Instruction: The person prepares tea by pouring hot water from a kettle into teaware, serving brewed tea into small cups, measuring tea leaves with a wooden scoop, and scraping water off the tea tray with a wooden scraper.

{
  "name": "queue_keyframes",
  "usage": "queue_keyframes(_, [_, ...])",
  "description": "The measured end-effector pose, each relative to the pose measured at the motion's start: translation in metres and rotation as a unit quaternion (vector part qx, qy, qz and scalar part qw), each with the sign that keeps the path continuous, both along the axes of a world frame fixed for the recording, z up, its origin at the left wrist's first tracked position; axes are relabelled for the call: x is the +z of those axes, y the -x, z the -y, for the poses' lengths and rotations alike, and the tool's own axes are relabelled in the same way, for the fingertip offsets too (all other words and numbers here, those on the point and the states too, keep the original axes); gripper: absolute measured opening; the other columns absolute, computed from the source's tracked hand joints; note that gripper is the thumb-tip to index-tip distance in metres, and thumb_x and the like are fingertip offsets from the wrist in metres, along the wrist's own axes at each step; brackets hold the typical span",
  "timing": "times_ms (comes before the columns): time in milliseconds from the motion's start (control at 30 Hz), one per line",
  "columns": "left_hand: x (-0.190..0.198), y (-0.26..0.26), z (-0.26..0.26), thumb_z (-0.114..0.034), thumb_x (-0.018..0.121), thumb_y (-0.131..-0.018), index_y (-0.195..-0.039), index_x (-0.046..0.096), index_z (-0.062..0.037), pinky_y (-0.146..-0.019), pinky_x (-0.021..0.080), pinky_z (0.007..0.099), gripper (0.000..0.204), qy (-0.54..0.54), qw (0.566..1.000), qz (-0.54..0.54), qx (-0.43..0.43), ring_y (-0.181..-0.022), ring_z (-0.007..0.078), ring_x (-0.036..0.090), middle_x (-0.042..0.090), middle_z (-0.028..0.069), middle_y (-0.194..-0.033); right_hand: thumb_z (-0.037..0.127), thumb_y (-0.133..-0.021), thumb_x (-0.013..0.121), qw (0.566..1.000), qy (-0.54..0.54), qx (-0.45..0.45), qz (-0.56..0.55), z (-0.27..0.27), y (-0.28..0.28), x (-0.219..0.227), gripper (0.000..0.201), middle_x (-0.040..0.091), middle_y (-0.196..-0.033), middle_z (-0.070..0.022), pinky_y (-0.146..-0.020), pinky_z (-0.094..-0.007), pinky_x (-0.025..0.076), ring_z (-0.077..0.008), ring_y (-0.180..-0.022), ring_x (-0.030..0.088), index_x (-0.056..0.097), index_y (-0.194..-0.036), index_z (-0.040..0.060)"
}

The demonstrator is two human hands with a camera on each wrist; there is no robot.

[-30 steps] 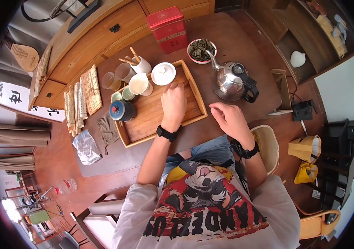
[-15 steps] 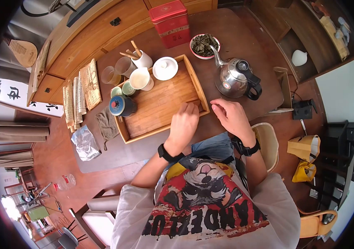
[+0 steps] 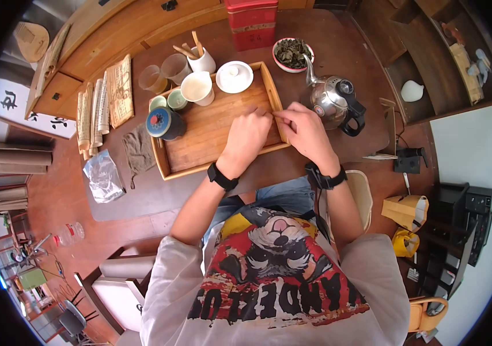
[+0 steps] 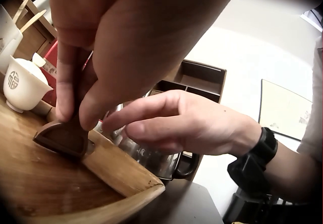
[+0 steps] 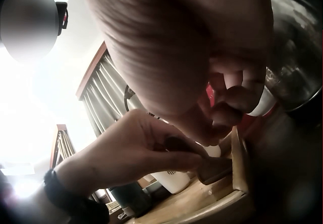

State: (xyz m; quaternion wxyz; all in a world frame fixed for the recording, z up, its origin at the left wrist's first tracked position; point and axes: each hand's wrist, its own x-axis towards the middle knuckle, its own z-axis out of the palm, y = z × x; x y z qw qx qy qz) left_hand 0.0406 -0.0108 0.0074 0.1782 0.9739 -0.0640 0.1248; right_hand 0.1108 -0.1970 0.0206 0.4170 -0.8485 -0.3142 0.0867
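In the head view my left hand (image 3: 245,143) is over the right part of the wooden tray (image 3: 197,169). Its fingers pinch a brown half-round piece (image 4: 61,139), which meets the tray floor in the left wrist view. My right hand (image 3: 310,135) hangs at the tray's right rim, fingers loosely bent, close to the left fingertips; nothing shows in it. The right wrist view has the left hand (image 5: 128,151) and the brown piece (image 5: 214,170) below the right hand (image 5: 186,52). A white cup (image 3: 197,89), a lidded white dish (image 3: 234,77) and a blue jar (image 3: 165,124) stand on the tray.
A steel kettle (image 3: 329,101) stands right of the tray, a bowl of leaves (image 3: 293,55) and a red tin (image 3: 252,26) behind it. Left are rolled mats (image 3: 93,118), a grey pouch (image 3: 138,149) and crumpled clear plastic (image 3: 104,176).
My left hand went from the tray's middle to its front right corner, then along the right end. My right hand came inward from beside the tray to its right rim.
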Motion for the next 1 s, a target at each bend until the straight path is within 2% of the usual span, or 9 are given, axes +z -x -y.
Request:
queue_keyframes(67, [-0.004, 0.004, 0.003, 0.002, 0.07, -0.083, -0.095, 0.073, 0.0002, -0.081, 0.063, 0.0457, 0.013, -0.008, 0.999, 0.01, -0.036, -0.101, 0.0343, 0.072, 0.073, 0.0137, -0.098, 0.006, -0.092, 0.077, 0.996, 0.017, 0.017, 0.081, -0.004, -0.001, -0.005, 0.021, 0.066, -0.092, -0.0151, -0.076, -0.0505, 0.057, -0.0393, -0.084, 0.07, 0.081, -0.112, 0.0046])
queue_keyframes(400, [0.005, 0.031, 0.002, -0.005, 0.073, -0.087, -0.094, 0.077, -0.0005, -0.081, 0.063, 0.0458, 0.009, 0.049, 0.995, 0.007, -0.084, -0.099, 0.034, 0.074, 0.076, 0.0123, -0.097, 0.007, -0.087, 0.084, 0.993, 0.101, 0.055, -0.016, 0.003, 0.009, 0.003, 0.017, 0.067, -0.087, -0.0127, -0.071, -0.0442, 0.055, -0.0326, -0.077, 0.069, 0.084, -0.104, 0.0053])
queue_keyframes(500, [0.009, 0.024, -0.016, -0.005, 0.074, -0.096, -0.103, 0.077, -0.0003, -0.076, 0.063, 0.0452, 0.01, 0.213, 0.976, -0.006, -0.033, -0.08, 0.0339, 0.079, 0.079, 0.0139, -0.088, 0.007, -0.09, 0.083, 0.996, 0.061, 0.068, -0.018, -0.008, 0.002, 0.012, 0.016, 0.068, -0.089, -0.013, -0.069, -0.0425, 0.054, -0.0304, -0.075, 0.069, 0.084, -0.105, 0.0043])
queue_keyframes(533, [0.01, 0.027, -0.019, -0.005, 0.074, -0.096, -0.103, 0.077, -0.0003, -0.076, 0.063, 0.0452, 0.01, 0.215, 0.976, -0.005, -0.033, -0.08, 0.0339, 0.079, 0.079, 0.0139, -0.088, 0.007, -0.09, 0.083, 0.995, 0.063, 0.069, -0.018, -0.014, 0.0, 0.014, 0.016, 0.068, -0.089, -0.013, -0.069, -0.0425, 0.054, -0.0304, -0.075, 0.069, 0.084, -0.105, 0.0043])
queue_keyframes(600, [0.014, 0.035, -0.024, 0.0, 0.073, -0.098, -0.112, 0.076, 0.0011, -0.072, 0.064, 0.0376, 0.015, 0.351, 0.931, -0.042, 0.084, -0.078, 0.0263, 0.081, 0.08, 0.0136, -0.088, 0.008, -0.092, 0.083, 0.994, 0.043, 0.099, -0.018, -0.027, -0.004, 0.014, 0.013, 0.069, -0.09, -0.0138, -0.07, -0.042, 0.054, -0.0297, -0.075, 0.069, 0.083, -0.104, 0.0033])
queue_keyframes(633, [0.005, 0.037, -0.029, 0.002, 0.073, -0.1, -0.121, 0.073, 0.0018, -0.069, 0.063, 0.0325, 0.022, 0.393, 0.915, -0.047, 0.082, -0.075, 0.0199, 0.081, 0.08, 0.0121, -0.088, 0.008, -0.092, 0.083, 0.994, 0.044, 0.098, -0.02, -0.033, -0.006, 0.012, 0.013, 0.069, -0.09, -0.0138, -0.07, -0.042, 0.054, -0.0297, -0.075, 0.069, 0.083, -0.104, 0.0033])
queue_keyframes(733, [0.008, 0.054, -0.038, 0.0, 0.074, -0.099, -0.124, 0.072, 0.0026, -0.069, 0.064, 0.0316, 0.025, 0.45, 0.876, -0.077, 0.155, -0.075, 0.0189, 0.081, 0.081, 0.0109, -0.089, 0.008, -0.093, 0.082, 0.989, 0.016, 0.145, -0.017, -0.049, -0.008, 0.008, 0.015, 0.069, -0.091, -0.0132, -0.07, -0.0405, 0.054, -0.0285, -0.074, 0.069, 0.083, -0.107, 0.0024])
queue_keyframes(867, [-0.002, 0.077, -0.062, 0.0, 0.076, -0.097, -0.124, 0.074, 0.0019, -0.07, 0.063, 0.0324, 0.026, 0.449, 0.868, -0.068, 0.203, -0.075, 0.0199, 0.08, 0.08, 0.0128, -0.092, 0.007, -0.097, 0.079, 0.994, 0.019, 0.108, -0.01, -0.053, -0.008, 0.013, 0.017, 0.069, -0.088, -0.0119, -0.068, -0.0383, 0.053, -0.0251, -0.071, 0.067, 0.081, -0.112, 0.0016])
queue_keyframes(1000, [0.005, 0.098, -0.087, 0.0, 0.083, -0.091, -0.121, 0.08, -0.0004, -0.075, 0.061, 0.0367, 0.03, 0.334, 0.926, -0.077, 0.16, -0.084, 0.0268, 0.078, 0.076, 0.0147, -0.103, 0.007, -0.098, 0.078, 0.996, 0.026, 0.085, -0.006, -0.037, -0.01, 0.011, 0.016, 0.069, -0.087, -0.0112, -0.064, -0.036, 0.051, -0.0205, -0.068, 0.064, 0.081, -0.113, 0.0015])
